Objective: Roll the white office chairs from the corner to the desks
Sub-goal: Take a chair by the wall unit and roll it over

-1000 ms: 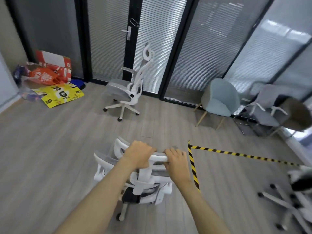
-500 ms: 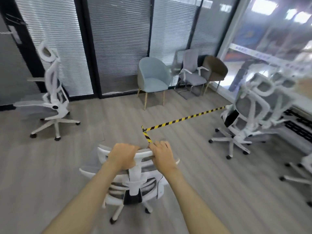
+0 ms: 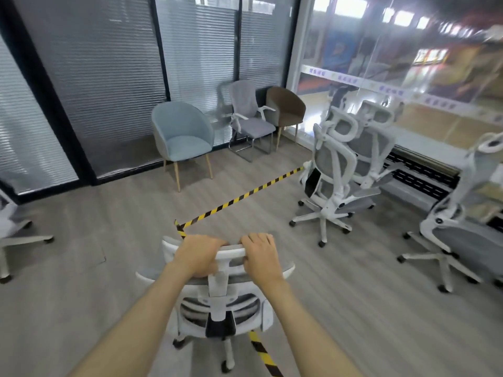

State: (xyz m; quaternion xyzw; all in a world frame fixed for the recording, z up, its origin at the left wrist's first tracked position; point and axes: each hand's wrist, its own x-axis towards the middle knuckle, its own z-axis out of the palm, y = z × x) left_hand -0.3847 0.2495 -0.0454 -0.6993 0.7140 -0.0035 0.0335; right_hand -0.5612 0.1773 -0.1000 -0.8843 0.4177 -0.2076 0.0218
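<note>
The white office chair (image 3: 220, 308) stands near, mid-floor, straddling the striped tape (image 3: 245, 194). The left hand (image 3: 197, 254) and right hand (image 3: 261, 255) both grip its headrest (image 3: 233, 249). No table shows. Other white chairs (image 3: 334, 172) stand to the right, so I'd judge most of the job remains.

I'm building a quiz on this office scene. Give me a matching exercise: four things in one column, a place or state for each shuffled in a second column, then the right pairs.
Things:
1. light blue armchair
2. brown armchair
3. grey chair with white arms
4. near chair's headrest

Places or states:
A. gripped by the left hand and right hand
B. middle of the row of three
C. leftmost in that row
D. rightmost in that row

Pairs: 1-C, 2-D, 3-B, 4-A
</note>
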